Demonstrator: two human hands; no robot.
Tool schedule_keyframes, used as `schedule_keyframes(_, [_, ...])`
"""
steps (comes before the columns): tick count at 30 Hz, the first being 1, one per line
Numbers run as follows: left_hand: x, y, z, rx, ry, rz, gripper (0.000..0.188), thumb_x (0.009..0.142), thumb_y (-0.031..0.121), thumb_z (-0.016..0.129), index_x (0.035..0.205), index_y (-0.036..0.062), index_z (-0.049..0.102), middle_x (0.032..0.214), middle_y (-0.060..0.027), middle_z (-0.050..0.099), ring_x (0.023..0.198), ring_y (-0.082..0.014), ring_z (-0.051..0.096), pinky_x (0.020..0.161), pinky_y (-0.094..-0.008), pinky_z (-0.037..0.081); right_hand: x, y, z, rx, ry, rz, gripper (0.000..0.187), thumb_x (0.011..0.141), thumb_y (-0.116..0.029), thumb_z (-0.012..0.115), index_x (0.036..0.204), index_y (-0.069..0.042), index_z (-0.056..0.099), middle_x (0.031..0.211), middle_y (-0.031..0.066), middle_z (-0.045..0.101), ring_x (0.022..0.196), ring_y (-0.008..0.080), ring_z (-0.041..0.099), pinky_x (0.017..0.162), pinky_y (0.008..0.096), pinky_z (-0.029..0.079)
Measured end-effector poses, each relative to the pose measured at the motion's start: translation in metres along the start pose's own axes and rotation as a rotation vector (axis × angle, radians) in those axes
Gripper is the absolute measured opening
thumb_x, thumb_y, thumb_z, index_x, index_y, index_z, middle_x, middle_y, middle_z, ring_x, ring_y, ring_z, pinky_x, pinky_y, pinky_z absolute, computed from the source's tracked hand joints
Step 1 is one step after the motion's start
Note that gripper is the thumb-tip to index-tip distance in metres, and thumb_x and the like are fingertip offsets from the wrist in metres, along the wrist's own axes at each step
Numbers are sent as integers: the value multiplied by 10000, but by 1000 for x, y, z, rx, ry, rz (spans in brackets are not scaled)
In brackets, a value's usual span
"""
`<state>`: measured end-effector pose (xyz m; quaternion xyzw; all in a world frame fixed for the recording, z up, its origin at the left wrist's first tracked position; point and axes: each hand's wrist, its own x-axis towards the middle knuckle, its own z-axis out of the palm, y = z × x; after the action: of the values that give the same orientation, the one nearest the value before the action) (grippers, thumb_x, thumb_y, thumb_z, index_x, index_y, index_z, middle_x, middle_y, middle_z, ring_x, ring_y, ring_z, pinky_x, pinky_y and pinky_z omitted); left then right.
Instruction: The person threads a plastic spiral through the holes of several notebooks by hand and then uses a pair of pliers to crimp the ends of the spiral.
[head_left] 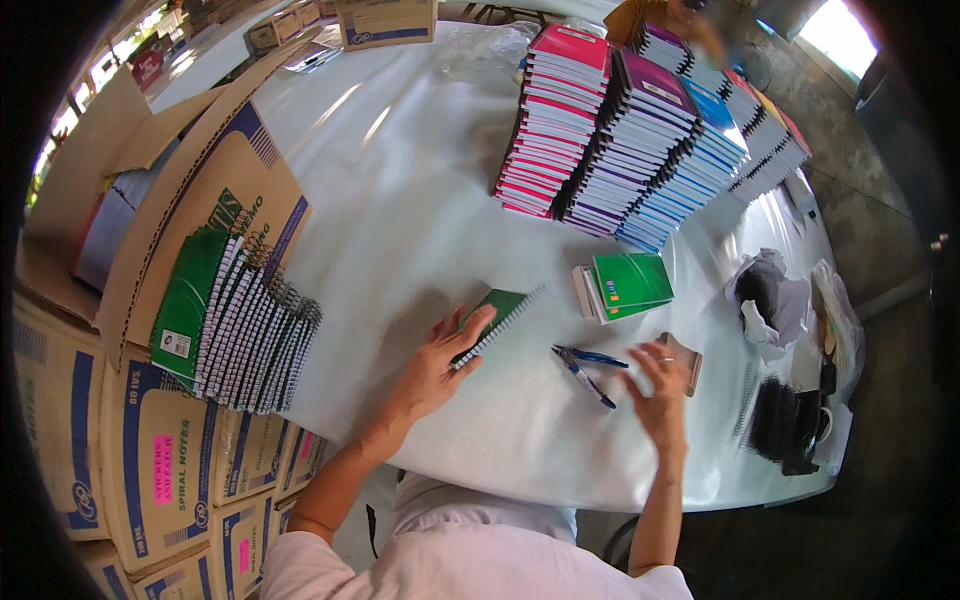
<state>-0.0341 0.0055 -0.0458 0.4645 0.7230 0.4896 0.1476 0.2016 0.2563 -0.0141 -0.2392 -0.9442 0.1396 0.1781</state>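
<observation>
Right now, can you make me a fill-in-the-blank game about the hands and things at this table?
The left hand touches a notebook with a ____ cover.
The pliers lie just to the ____ of the right hand.
The tall notebook stacks stand ____ from the right hand than the pliers do.

Missing words: green; left; farther.

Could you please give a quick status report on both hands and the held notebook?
Left hand gripping green spiral notebook. Right hand open, apparently empty, beside pliers. Pliers lying between notebook and right hand.
</observation>
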Motion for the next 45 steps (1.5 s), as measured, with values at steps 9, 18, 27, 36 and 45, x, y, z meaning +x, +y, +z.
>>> schedule_keyframes(9, [0,30,5,395,100,-8,594,943,142,585,1493,178,363,1484,-76,455,1371,-339,415,1132,-524,300,-5,-79,44,158,21,-289,498,782,-122,718,1268,-148,614,1085,128,550,964,302,553,819,416,465])
schedule_keyframes(18, [-1,48,13,452,212,25,759,792,-103,617,1474,109,362,1310,-148,598,1291,-344,508,1088,-555,338,8,-135,27,229,130,-449,454,743,-120,771,1178,-83,648,1019,98,556,895,265,575,746,382,494])
schedule_keyframes(27, [-7,56,-7,597,266,153,737,786,-51,655,1463,85,396,1319,-140,597,1278,-356,522,1075,-561,335,36,-128,3,1112,-816,127,261,958,-169,593,1133,18,641,941,97,596,793,140,594,632,273,513])
schedule_keyframes(36, [-50,145,-178,954,484,172,695,827,153,679,1471,160,419,1452,-24,505,1288,-351,508,1035,-440,423,23,-86,15,297,-168,-167,281,856,-81,669,1128,-13,654,994,148,598,888,300,600,766,399,506])
schedule_keyframes(45, [-90,138,-241,822,257,-388,534,928,215,620,1440,201,467,1493,-38,450,1430,-292,329,1145,-422,318,34,-106,36,94,-21,-457,342,777,-71,739,1112,-52,668,1272,152,535,1171,355,502,959,456,422])
